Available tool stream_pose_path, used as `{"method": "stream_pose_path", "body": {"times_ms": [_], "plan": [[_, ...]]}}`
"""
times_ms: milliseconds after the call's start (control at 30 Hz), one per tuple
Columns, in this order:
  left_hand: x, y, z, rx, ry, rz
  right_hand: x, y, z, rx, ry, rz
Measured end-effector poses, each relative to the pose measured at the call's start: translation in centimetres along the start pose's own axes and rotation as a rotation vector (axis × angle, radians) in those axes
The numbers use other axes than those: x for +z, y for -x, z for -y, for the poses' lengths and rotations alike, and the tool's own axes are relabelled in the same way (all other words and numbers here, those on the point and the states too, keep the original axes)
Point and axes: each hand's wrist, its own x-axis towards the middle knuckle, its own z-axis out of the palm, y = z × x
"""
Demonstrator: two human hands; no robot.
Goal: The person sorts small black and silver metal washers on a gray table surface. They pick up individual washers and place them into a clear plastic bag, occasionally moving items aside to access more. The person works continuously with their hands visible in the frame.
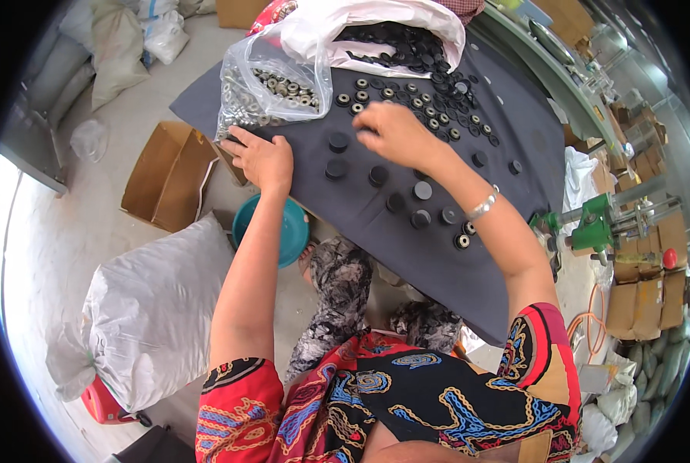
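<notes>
Across the far side of the dark table [476, 270], metal-centred rings [361, 83] lie loose in a scatter, the closest of them just beyond the curled fingers of the right hand [391, 133]. That hand reaches over the cloth with its knuckles bent inward; whether anything is pinched under them, I cannot tell. Being round, the rings offer no long axis, so what counts is direction: they spread ahead of the right hand and off to its right, and it is the nearer of the two. Left of them sits the clear bag [322, 85], full of small metal parts, with the left hand [264, 160] at its near corner, fingers loosely spread, thumb apart, apparently grasping nothing. Black discs [338, 141] stand between the hands and nearer the body; black caps [430, 65] spill from the white bag [310, 27] beyond.
</notes>
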Motion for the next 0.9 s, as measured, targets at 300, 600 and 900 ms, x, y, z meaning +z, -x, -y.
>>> {"method": "stream_pose_path", "body": {"times_ms": [300, 600, 900], "plan": [[0.2, 0.0, -0.2, 0.010, 0.031, -0.003, 6.2, -11.8, 1.4, 0.170, 0.254, 0.108], [0.4, -0.2, 0.2, -0.007, 0.038, 0.002, 6.9, -12.5, 0.3, 0.243, 0.271, 0.206], [0.3, -0.4, -0.3, -0.011, 0.056, 0.034, 6.6, -12.6, -0.8, 0.151, 0.191, 0.092]]}}
